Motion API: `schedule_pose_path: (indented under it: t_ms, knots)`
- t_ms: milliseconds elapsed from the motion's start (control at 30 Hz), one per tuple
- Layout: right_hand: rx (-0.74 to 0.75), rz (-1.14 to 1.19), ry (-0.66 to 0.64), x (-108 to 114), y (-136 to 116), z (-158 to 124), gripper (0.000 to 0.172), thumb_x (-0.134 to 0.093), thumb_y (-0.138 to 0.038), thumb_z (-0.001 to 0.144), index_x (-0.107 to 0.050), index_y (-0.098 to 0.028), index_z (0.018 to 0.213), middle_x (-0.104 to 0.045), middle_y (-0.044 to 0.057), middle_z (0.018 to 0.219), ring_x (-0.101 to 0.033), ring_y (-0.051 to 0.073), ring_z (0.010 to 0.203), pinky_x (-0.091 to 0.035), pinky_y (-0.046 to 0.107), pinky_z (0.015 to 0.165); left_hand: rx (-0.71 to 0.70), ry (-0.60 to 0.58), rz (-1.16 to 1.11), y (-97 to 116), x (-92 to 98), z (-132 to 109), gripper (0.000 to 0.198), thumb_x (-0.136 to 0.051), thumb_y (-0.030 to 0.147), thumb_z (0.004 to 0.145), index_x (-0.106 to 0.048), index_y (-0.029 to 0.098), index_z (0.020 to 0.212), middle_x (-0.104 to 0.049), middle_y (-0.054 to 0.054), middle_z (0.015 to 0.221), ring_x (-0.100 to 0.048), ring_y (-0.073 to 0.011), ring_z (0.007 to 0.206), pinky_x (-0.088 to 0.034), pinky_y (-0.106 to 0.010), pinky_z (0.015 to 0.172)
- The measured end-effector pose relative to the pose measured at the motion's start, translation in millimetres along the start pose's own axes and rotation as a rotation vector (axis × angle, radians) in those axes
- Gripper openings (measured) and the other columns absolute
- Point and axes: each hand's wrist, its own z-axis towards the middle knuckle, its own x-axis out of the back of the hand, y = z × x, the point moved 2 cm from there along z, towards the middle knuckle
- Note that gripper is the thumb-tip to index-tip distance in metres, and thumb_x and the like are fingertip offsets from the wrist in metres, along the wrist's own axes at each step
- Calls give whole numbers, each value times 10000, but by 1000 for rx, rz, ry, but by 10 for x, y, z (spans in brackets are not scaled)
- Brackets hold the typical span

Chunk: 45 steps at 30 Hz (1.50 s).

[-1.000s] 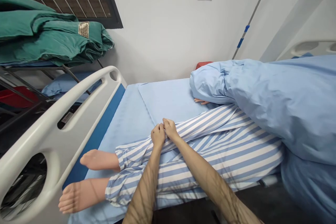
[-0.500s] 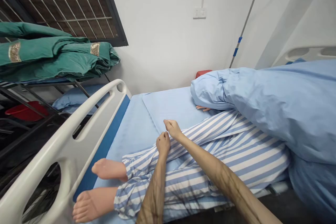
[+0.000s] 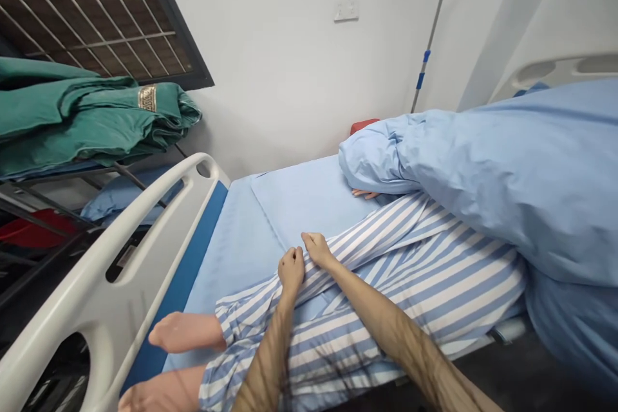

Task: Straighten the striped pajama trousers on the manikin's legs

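Observation:
Blue-and-white striped trousers cover two legs lying on a light blue sheet, with bare feet at the lower left. My left hand is closed at the far leg, around its shin, on the striped cloth. Just right of it, my right hand is closed too, at the far edge of the same leg. What the fingers of either hand hold, if anything, is hidden. A light blue quilt covers the upper body, and fingertips show under its edge.
A white bed end board with a blue strip stands at the left. Beyond it, green folded cloth lies on a rack above a red basin. An IV pole and a red object are behind the bed.
The view has shifted, so the bed and feet appear lower and farther left. Both hands stay closed at the far leg, with slightly less overlap between them.

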Motion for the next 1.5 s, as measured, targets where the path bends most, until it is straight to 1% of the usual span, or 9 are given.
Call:
schedule_pose_path:
  t_ms: [133, 333, 433, 600, 833, 967, 1167, 1267, 1500]
  knots:
    - [9, 37, 34, 25, -36, 1, 438, -380, -454, 869, -339, -205, 511, -342, -41, 475, -340, 109, 519, -251, 262, 530, -64, -17, -158, 160, 20, 6, 377, -421, 337, 850, -344, 195, 509, -386, 31, 482, -373, -101, 537, -297, -238, 570]
    - [-18, 148, 15, 33, -5, 22, 447, -374, -456, 870, -392, -198, 506, -383, -36, 470, -364, 112, 512, -295, 251, 529, 12, 38, -419, 526, 82, 76, 385, -431, 345, 855, -317, 207, 514, -371, 27, 491, -367, -96, 523, -360, -234, 560]
    - [-56, 169, 50, 27, 29, 30, 446, -395, -472, 864, -382, -200, 511, -368, -40, 464, -345, 107, 509, -294, 256, 527, 83, 107, -428, 485, -15, 47, 388, -384, 336, 876, -310, 213, 516, -400, 10, 500, -383, -108, 527, -360, -253, 570]
    - [-96, 180, 105, 32, 54, 32, 418, -415, -469, 849, -332, -207, 535, -315, -51, 487, -307, 98, 525, -271, 260, 522, 46, 118, -149, 288, -256, -140, 408, -307, 377, 906, -407, 207, 549, -543, -41, 591, -444, -147, 607, -308, -293, 629]
    - [-81, 131, 76, 36, 39, 15, 392, -390, -450, 857, -307, -215, 555, -276, -58, 511, -278, 94, 532, -266, 265, 523, 33, 82, -118, 295, -237, -143, 418, -284, 380, 921, -422, 205, 567, -583, -63, 642, -458, -159, 636, -286, -299, 643]
    - [-79, 8, 46, 134, -168, 15, 394, -387, -392, 864, -298, -216, 523, -284, -52, 486, -290, 98, 522, -253, 259, 517, 33, 66, -112, 305, -223, -138, 412, -281, 366, 928, -396, 200, 569, -564, -54, 636, -437, -152, 643, -270, -286, 632]
    - [133, -96, -43, 532, -593, 27, 477, -373, -475, 913, -346, -202, 523, -322, -46, 490, -327, 97, 521, -254, 242, 524, 28, 116, -84, 300, -253, -141, 410, -321, 358, 916, -341, 182, 546, -418, 6, 544, -353, -120, 589, -219, -261, 590]
    - [113, -225, -11, 658, -424, -25, 468, -348, -438, 940, -344, -201, 536, -346, -41, 498, -348, 99, 528, -248, 240, 534, 7, 129, -97, 287, -272, -135, 411, -326, 364, 908, -323, 181, 540, -368, 18, 524, -330, -111, 569, -210, -259, 586]
    - [75, -518, -32, 585, -16, -126, 428, -369, -338, 959, -451, -196, 564, -482, 8, 533, -393, 122, 527, -221, 271, 559, -29, 145, -97, 255, -300, -160, 410, -335, 385, 893, -302, 183, 537, -332, 24, 514, -312, -107, 564, -222, -259, 595]
